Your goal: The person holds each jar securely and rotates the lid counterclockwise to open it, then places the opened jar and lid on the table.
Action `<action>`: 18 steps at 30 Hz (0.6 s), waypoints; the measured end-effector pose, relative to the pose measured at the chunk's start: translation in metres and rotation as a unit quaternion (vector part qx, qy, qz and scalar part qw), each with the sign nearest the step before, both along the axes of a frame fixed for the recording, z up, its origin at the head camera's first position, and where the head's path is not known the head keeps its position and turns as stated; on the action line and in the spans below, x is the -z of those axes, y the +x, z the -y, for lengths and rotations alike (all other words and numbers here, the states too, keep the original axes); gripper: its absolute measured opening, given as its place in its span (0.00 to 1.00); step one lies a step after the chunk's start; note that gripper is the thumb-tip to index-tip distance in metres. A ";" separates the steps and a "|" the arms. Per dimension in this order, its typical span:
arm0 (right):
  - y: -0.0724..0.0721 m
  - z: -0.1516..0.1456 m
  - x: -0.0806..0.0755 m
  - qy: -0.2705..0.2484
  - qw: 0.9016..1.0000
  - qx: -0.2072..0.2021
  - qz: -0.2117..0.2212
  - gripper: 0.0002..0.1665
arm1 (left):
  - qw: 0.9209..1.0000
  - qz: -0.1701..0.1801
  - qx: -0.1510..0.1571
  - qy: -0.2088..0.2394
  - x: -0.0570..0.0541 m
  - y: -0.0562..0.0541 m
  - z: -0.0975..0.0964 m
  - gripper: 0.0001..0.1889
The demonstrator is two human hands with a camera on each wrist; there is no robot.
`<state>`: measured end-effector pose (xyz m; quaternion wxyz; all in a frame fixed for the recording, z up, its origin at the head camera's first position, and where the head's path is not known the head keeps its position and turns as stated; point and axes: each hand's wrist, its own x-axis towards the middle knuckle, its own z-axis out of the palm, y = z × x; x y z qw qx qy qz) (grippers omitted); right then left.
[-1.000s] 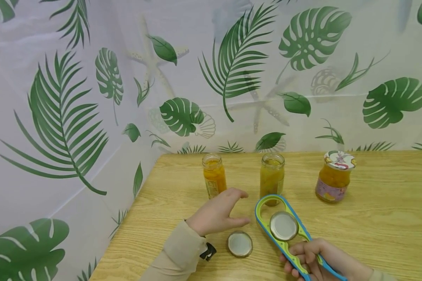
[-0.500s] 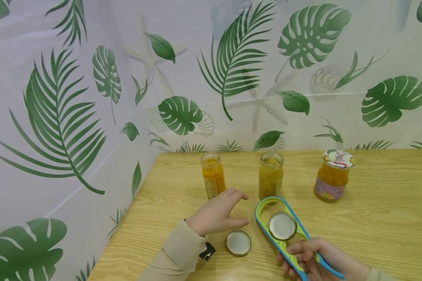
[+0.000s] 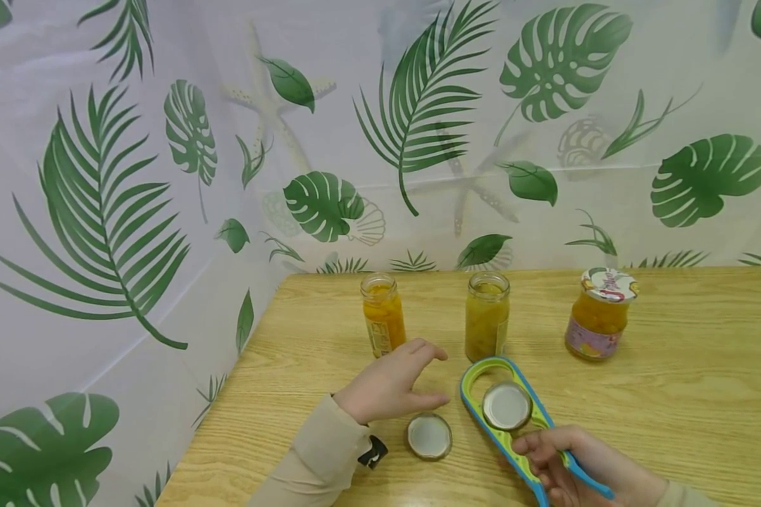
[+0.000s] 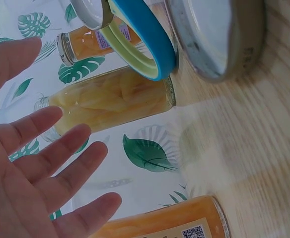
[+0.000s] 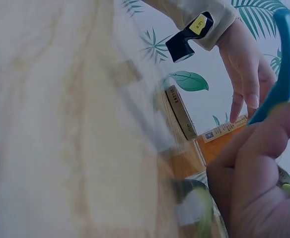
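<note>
My left hand [image 3: 393, 384] is held over the table with its fingers spread and relaxed, nothing in it; the left wrist view shows its open palm [image 4: 16, 168]. Close to its thumb, a metal lid [image 3: 429, 436] lies inner side up on the wood. My right hand [image 3: 573, 461] grips the handles of a blue and green jar opener [image 3: 497, 361]. A second lid [image 3: 507, 406], pale inside facing up, sits between the opener's arms. Behind the hands stand an uncapped jar of orange fruit [image 3: 385, 317] and an uncapped jar of yellowish fruit [image 3: 487, 320].
At the right stands a squat jar [image 3: 599, 320] with a patterned lid on and a purple label. The wooden table [image 3: 691, 394] meets a white curtain [image 3: 228, 42] printed with green leaves at the back and left.
My right hand has shifted slightly left with the opener, whose loop sits a little lower in view. My left hand has stayed almost still. The head view has tilted slightly.
</note>
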<state>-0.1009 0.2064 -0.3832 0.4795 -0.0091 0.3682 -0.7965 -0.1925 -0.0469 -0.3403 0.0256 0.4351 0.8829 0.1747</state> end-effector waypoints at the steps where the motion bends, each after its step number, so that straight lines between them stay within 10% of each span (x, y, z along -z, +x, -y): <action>1: 0.000 0.000 0.000 0.002 1.000 0.005 0.000 0.11 | 1.000 0.001 -0.002 -0.002 0.000 0.000 0.000 0.25; 18: -0.005 0.000 0.011 0.051 0.988 0.007 -0.142 0.13 | 1.000 0.006 -0.003 0.000 0.000 0.001 0.000 0.25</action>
